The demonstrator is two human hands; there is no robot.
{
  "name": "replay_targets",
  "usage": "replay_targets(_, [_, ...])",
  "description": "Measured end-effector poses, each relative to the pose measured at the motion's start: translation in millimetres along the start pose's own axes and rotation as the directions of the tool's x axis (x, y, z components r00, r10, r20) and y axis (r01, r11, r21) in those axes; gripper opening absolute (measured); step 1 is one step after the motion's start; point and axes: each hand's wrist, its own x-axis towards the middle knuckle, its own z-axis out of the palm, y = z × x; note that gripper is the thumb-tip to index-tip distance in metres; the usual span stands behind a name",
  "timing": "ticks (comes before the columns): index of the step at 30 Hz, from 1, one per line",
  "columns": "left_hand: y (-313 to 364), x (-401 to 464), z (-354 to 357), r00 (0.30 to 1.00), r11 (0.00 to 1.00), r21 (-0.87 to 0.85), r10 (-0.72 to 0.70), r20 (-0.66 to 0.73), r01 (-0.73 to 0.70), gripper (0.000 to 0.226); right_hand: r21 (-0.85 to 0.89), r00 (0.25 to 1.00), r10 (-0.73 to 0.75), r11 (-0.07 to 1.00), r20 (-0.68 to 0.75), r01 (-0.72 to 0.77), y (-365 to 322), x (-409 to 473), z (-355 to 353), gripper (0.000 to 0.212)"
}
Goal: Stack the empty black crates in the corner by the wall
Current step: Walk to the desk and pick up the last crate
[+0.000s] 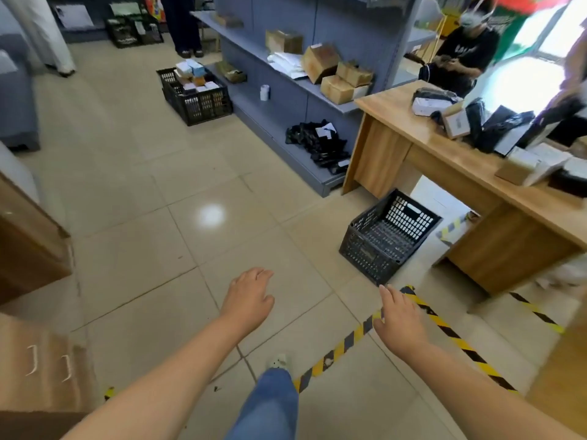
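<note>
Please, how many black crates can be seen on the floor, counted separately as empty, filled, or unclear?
Empty black crate: 1, tilted beside the wooden desk
Black crate filled with small boxes: 1, by the grey shelving
Black crates with unclear contents: 2, side by side at the far wall
Total: 4

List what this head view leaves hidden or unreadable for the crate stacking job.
- Corner by the wall: not identifiable in the head view.
- Empty crate: its far lower side sits under the wooden desk.
- Far crates: too small and dark to judge contents.
- Filled crate: boxes cover its inside.
- Left hand and right hand: open, holding nothing.
</note>
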Motion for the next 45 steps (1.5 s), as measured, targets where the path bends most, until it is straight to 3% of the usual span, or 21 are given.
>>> replay_targets(13, [47,229,-15,0.978,0.982,0.06,0.173,0.117,-0.181,0.055,0.075,0.979,0.203,0.976,-0.007,-0.202,63,157,-54,0.06])
replay_targets(23, [103,355,13,0.935,0.951,0.13,0.238,0.263,-0.279,0.055,0.133,0.955,0.285,0.946,0.085,-0.294,126,253,-60,0.06])
replay_targets(28, [147,406,48,0.932,0.962,0.125,0.194,0.305,-0.241,0.055,0.146,0.958,0.237,0.954,0.163,-0.261,178,316,-52,0.051])
replay_targets(38, [235,511,138,0.913,0.995,0.072,0.038,0.405,-0.074,0.056,0.088,0.954,0.081,0.99,0.287,-0.11,294,453,-37,0.059])
replay_targets(45, [251,582,239,0.877,0.999,0.037,0.009,0.48,-0.031,0.054,0.068,0.924,0.035,0.996,0.38,-0.065,327,537,39,0.061])
